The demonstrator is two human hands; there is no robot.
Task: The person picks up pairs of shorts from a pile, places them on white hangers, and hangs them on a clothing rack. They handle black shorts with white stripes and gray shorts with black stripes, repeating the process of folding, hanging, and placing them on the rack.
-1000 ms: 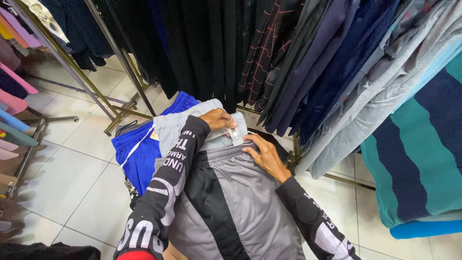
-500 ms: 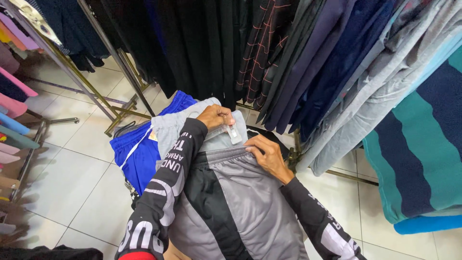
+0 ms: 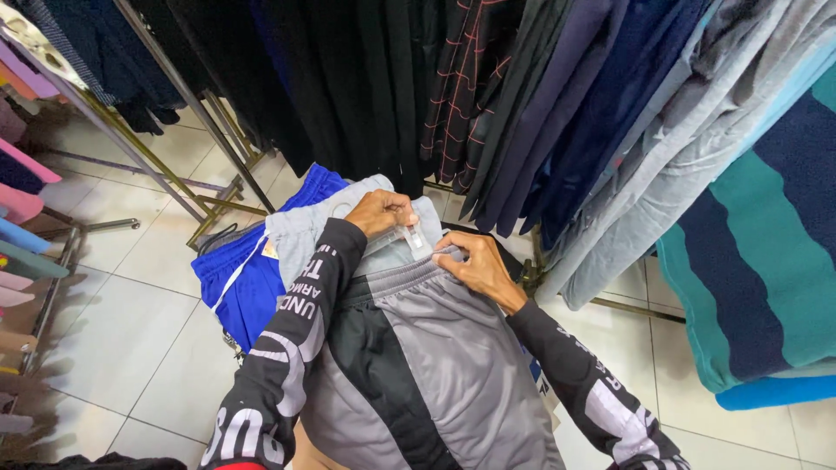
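Observation:
A pair of grey shorts with a black side panel lies over a pile of garments in front of me. My left hand is closed on a clear plastic clip hanger at the waistband. My right hand pinches the elastic waistband just to the right of the clip. Both arms wear black sleeves with white print. Under the grey shorts lie a light grey garment and blue shorts with white trim.
Dark trousers and a checked garment hang on a rail straight ahead. Grey and teal-striped clothes hang at right. A metal rack with pink and blue items stands at left on a white tiled floor.
My left hand has shifted slightly along the hanger clip and my right hand has moved closer along the waistband. The view has tilted a little.

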